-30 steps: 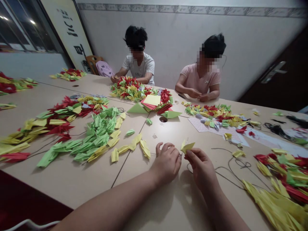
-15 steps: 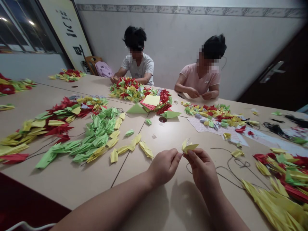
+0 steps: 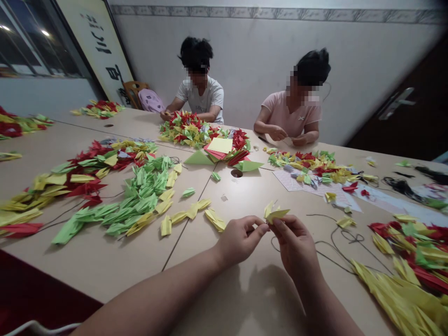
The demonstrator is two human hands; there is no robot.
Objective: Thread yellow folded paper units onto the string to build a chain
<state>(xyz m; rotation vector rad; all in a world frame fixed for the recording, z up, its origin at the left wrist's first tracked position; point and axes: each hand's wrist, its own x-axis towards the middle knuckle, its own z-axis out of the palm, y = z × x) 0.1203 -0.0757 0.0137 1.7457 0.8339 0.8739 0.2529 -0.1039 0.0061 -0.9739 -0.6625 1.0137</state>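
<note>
Cord (image 3: 355,239), lower right; green folded papers (image 3: 145,196), centre left; right hand (image 3: 294,240) pinching yellow folded paper (image 3: 277,214); left hand (image 3: 238,239), fingertips pressed together.

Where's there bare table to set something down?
The table is bare between the green paper pile and the left forearm; another patch lies beyond the left hand and right hand, left of the pale sheets. It's crowded at right, where dark cord lies beside a folded-paper heap.
</note>
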